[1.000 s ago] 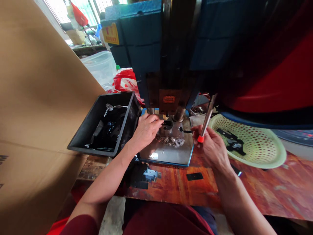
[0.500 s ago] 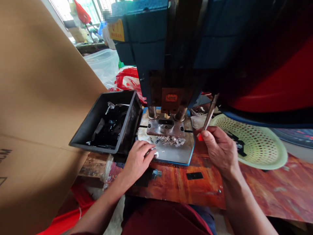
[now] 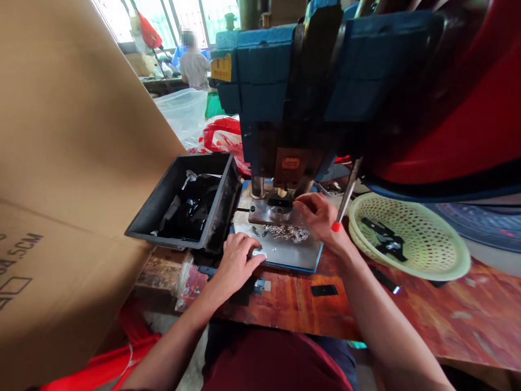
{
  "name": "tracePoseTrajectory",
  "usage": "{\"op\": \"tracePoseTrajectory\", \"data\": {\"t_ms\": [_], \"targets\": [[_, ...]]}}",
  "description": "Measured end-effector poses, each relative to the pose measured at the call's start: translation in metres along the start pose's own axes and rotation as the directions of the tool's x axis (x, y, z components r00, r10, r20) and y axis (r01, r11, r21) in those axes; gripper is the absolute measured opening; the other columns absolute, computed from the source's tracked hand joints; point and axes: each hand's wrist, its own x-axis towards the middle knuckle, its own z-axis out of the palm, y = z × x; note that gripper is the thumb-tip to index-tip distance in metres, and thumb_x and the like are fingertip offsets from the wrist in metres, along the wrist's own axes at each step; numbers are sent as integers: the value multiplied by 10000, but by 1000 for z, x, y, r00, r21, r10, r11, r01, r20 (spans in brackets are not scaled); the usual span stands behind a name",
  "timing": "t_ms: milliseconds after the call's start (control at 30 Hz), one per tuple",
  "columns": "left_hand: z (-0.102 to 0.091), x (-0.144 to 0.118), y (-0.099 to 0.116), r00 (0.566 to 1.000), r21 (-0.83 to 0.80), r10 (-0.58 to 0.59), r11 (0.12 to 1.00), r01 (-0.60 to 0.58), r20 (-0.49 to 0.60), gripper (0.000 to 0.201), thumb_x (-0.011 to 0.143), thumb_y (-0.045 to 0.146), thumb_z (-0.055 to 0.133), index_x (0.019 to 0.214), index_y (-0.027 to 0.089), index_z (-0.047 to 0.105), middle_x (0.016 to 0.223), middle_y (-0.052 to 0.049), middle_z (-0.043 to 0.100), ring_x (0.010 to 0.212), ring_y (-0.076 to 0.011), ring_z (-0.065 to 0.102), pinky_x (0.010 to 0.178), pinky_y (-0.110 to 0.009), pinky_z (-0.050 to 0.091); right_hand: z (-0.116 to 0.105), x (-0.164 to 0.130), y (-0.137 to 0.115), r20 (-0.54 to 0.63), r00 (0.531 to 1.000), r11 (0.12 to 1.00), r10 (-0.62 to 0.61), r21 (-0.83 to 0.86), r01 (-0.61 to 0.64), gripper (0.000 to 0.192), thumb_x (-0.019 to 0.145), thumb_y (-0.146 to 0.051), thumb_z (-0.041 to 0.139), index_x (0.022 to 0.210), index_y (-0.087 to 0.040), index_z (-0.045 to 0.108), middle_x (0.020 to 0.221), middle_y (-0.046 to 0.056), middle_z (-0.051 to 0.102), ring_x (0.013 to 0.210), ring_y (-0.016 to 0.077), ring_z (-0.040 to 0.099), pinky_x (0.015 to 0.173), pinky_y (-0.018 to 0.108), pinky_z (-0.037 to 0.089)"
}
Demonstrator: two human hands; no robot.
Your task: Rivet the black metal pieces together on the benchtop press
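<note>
A person sits at a worn wooden bench (image 3: 407,309) before a blue press (image 3: 285,92) and works at a steel block (image 3: 271,212) fixed on a flat metal plate (image 3: 293,252). The block is grey and shiny, with a dark slot on top holding a small black part, and a heap of bright metal chips (image 3: 287,232) lies just in front of it on the plate. The right hand (image 3: 321,217) reaches in to the block, fingers curled near the slot; whether its grip is closed on anything cannot be told. A thin metal rod with a red tip (image 3: 345,198) slants just beside that hand. The left hand (image 3: 238,259) rests palm down at the near left edge of the plate, its fingertips pinching a small pale piece (image 3: 259,253). Both forearms are bare and stretch forward from the bottom of the view. The press carries a small orange nameplate (image 3: 291,162) and a yellow label (image 3: 221,67), both too blurred to read. A large cardboard sheet (image 3: 73,163) on the left shows the printed letters "5CM". A black bin (image 3: 191,203) of dark parts sits left of the plate, and a pale green basket (image 3: 407,236) holding black parts sits to the right.
</note>
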Motion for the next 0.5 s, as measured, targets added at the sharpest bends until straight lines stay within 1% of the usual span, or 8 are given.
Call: {"op": "tracePoseTrajectory", "data": {"t_ms": [100,167,233,300,400,467,500], "targets": [[-4,8,2,996,11,-64,998,64,60,143,894,278,799,978,231,693,1052,-48,671,1076,-282,582,938,-443,458,15,22,0,79,984,969,-162,-178,174,239,882,-464,711,938,-232,710,949,76,619,924,246,585,892,430,491],[-4,12,2,992,13,-93,996,92,91,109,897,266,790,899,227,688,1027,-43,677,1079,-286,582,922,-441,450,20,30,0,102,972,950,-213,-212,230,198,871,-429,723,895,-238,678,932,81,612,981,270,576,946,459,475],[-3,15,0,992,11,-101,995,100,81,105,902,263,783,882,228,686,1020,-42,678,1080,-286,581,916,-441,446,22,31,-2,92,968,949,-235,-193,249,178,863,-397,728,870,-240,645,923,81,620,981,270,576,947,457,472],[0,16,-3,996,9,-87,996,87,31,86,916,264,772,947,237,697,1046,-45,676,1079,-282,578,923,-444,449,22,27,-6,72,976,963,-208,-157,217,163,857,-368,724,866,-238,626,922,73,640,913,245,587,886,425,485],[4,17,-5,998,6,-60,998,61,-21,79,950,253,735,1022,240,705,1070,-50,679,1081,-275,579,937,-444,449,13,11,-12,14,997,992,-71,-100,72,160,856,-374,707,874,-235,630,842,40,659,758,198,580,743,370,483],[4,18,-6,998,1,-54,999,54,-18,55,964,250,720,1016,235,707,1056,-48,687,1086,-277,582,938,-443,443,-3,-6,-12,-61,998,997,18,-69,-23,204,863,-424,705,895,-231,646,808,32,669,716,190,582,686,353,471],[4,19,-6,998,-2,-53,999,53,-14,49,966,251,721,1009,233,707,1048,-46,689,1089,-278,582,937,-442,440,-16,-16,-10,-103,993,996,49,-68,-57,236,869,-457,707,915,-231,659,831,41,686,732,197,598,687,356,474]]}}
